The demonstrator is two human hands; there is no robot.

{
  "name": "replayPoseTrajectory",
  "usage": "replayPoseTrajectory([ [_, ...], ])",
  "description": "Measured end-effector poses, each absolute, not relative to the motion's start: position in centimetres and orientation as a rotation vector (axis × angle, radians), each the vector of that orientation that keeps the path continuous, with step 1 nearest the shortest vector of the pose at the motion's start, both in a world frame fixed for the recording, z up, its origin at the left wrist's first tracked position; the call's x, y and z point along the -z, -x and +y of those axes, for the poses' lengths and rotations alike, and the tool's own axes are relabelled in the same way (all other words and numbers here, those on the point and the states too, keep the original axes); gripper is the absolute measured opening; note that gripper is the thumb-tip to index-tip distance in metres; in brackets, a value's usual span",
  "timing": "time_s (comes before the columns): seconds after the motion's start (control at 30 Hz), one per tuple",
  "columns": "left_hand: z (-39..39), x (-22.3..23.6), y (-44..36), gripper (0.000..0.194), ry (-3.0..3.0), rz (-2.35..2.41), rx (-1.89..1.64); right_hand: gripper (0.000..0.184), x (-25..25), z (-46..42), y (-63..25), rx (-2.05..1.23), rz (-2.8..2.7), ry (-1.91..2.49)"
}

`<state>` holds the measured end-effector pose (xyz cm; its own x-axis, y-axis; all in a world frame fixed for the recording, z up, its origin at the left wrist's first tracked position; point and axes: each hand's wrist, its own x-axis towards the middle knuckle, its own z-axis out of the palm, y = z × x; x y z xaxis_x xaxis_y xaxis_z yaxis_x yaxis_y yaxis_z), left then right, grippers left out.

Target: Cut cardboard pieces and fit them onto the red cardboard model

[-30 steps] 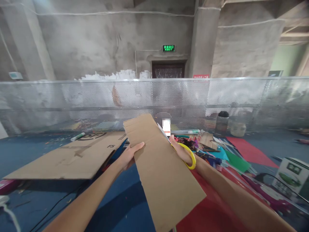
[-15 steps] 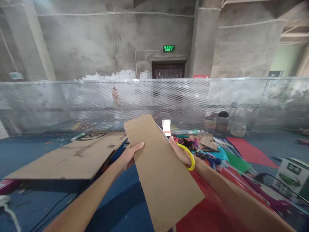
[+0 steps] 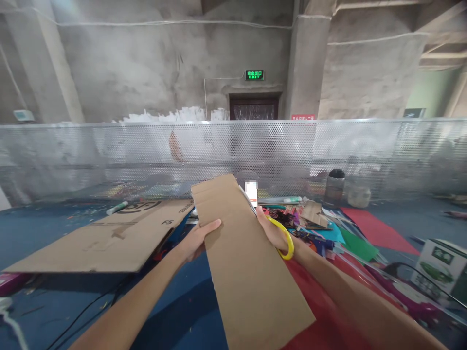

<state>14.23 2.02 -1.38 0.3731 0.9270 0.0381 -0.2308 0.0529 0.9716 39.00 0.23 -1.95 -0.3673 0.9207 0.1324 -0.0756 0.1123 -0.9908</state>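
Observation:
A long strip of brown cardboard is held tilted above the table, running from near the camera toward the mesh fence. My left hand grips its left edge, thumb on top. My right hand is at its right edge, fingers through the yellow handle of a pair of scissors. The scissor blades point away along the cardboard's far right edge and are mostly hidden behind it.
A large flattened cardboard box lies on the blue table at the left. Coloured paper sheets and scraps pile up at the right, with a white and green box. A dark jar stands by the perforated metal fence.
The cardboard strip and both hands have shifted slightly right and nearer. Grips on the cardboard and scissors are unchanged.

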Motion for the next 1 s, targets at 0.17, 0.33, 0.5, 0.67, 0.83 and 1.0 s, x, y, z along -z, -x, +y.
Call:
replayPoseTrajectory([
  [0.17, 2.0, 1.3, -14.2, 0.044, -1.194, 0.769, -1.02, 0.081, 2.1, 0.3, -38.9, -1.407, -1.498, 0.863],
  [0.33, 1.7, 1.5, -14.4, 0.05, -1.193, 0.767, -0.976, 0.078, 2.2, 0.4, -39.0, -1.451, -1.467, 0.841],
  [0.5, 1.5, 1.6, -14.5, 0.053, -1.191, 0.748, -0.966, 0.076, 2.0, 0.3, -39.2, -1.438, -1.474, 0.837],
  [0.67, 1.5, 1.5, -14.7, 0.054, -1.193, 0.749, -0.97, 0.074, 1.8, 0.2, -39.0, -1.369, -1.477, 0.878],
  [0.83, 1.4, 1.5, -14.5, 0.059, -1.21, 0.756, -0.913, 0.072, 1.6, 0.4, -39.2, -1.427, -1.497, 0.832],
  [1.0, 2.5, 0.4, -12.9, 0.064, -1.213, 0.761, -0.879, 0.076, 1.3, 0.3, -39.7, -1.399, -1.514, 0.97],
])
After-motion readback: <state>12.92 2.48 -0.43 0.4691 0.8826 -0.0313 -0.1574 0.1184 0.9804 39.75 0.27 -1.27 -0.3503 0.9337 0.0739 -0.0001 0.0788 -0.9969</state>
